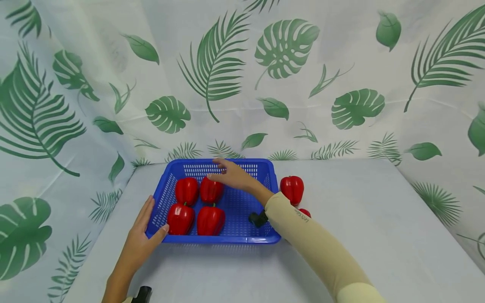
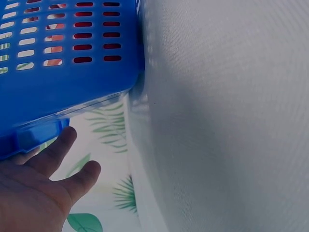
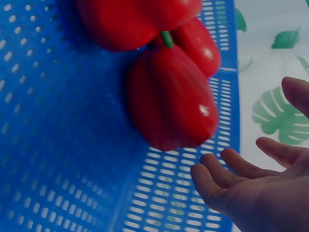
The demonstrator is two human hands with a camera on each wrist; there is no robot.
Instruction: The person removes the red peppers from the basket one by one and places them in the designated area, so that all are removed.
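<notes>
A blue plastic basket (image 1: pixel 238 240) with slotted walls stands on the white table, several red bell peppers (image 1: pixel 180 219) grouped in its left half. At its front left corner is my left hand (image 1: pixel 138 237), fingers stretched along the outside of the left rim and thumb by the front corner. My right hand (image 1: pixel 236 176) hovers over the back of the basket with fingers spread and nothing held. Right below it sits the back bell pepper (image 1: pixel 210 192), partly covered by that hand. The right wrist view shows this bell pepper (image 3: pixel 171 101) just off the fingertips (image 3: pixel 199 171).
Outside the basket's right wall stands another red bell pepper (image 1: pixel 292 189). One more bell pepper (image 1: pixel 305 212) is mostly hidden behind the right sleeve (image 1: pixel 314 235). A leaf-patterned curtain (image 1: pixel 235 84) encloses the table (image 1: pixel 379 235) at the back and sides.
</notes>
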